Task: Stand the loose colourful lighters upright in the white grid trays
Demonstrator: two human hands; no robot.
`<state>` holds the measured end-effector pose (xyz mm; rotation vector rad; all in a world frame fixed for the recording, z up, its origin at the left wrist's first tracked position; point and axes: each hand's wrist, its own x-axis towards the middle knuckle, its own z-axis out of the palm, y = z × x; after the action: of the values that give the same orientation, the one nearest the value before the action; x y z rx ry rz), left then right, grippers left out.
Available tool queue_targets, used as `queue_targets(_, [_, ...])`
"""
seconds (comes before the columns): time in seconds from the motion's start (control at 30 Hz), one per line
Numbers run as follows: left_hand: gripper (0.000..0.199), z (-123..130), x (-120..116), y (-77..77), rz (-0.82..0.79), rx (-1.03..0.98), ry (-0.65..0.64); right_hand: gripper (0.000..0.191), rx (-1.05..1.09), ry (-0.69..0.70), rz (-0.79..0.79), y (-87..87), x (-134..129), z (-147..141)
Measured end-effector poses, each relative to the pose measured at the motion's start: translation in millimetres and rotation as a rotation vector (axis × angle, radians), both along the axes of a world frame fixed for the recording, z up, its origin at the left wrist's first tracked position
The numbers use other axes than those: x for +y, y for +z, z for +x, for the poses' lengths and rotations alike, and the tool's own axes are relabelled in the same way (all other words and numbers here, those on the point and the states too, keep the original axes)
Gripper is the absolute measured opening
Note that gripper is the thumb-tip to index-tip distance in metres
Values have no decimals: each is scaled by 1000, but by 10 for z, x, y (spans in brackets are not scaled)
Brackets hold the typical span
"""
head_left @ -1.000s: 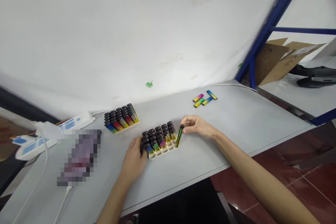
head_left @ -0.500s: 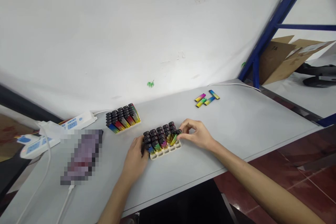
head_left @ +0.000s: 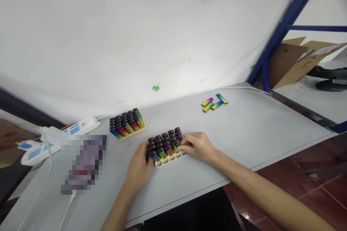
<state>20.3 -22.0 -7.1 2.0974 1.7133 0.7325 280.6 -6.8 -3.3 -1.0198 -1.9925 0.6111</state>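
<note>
Several lighters with black tops and shiny coloured bodies stand in a cream-coloured tray (head_left: 171, 159), whose front row of slots shows open holes. My left hand (head_left: 141, 162) is curled around the tray's left end, its fingertips partly hidden behind the lighters. At the tray's right side, my right hand (head_left: 196, 145) pinches a green and yellow lighter (head_left: 177, 145) between thumb and fingers, low among the others. That lighter stands in the row behind the open holes, beside a pink one (head_left: 169, 149).
A second tray of lighters (head_left: 127, 124) stands behind to the left. Several loose lighters (head_left: 208, 107) lie at the back right. Power strips (head_left: 78, 125), a pixelated flat object (head_left: 85, 162) and white cables occupy the left. A blue frame (head_left: 273, 39) rises at right.
My right hand has moved down and slightly left. The tilted lighter at the tray's right end is now more upright, and a green lighter shows by my thumb. My left hand has stayed put.
</note>
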Motion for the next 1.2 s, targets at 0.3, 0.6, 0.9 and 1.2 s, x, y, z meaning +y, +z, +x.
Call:
queue_targets(0.3, [31, 12, -9, 29, -4, -5, 9, 49, -152, -171, 69, 10, 88, 183])
queue_targets(0.6, [35, -6, 0, 2, 9, 0, 9, 32, -564, -894, -91, 3, 668, 878])
queue_targets(0.9, [35, 9, -4, 22, 3, -10, 19, 37, -442, -880, -276, 21, 474, 726])
queue_targets(1.2, [39, -4, -1, -1, -1, 22, 35, 20, -46, -525, -269, 28, 422, 788])
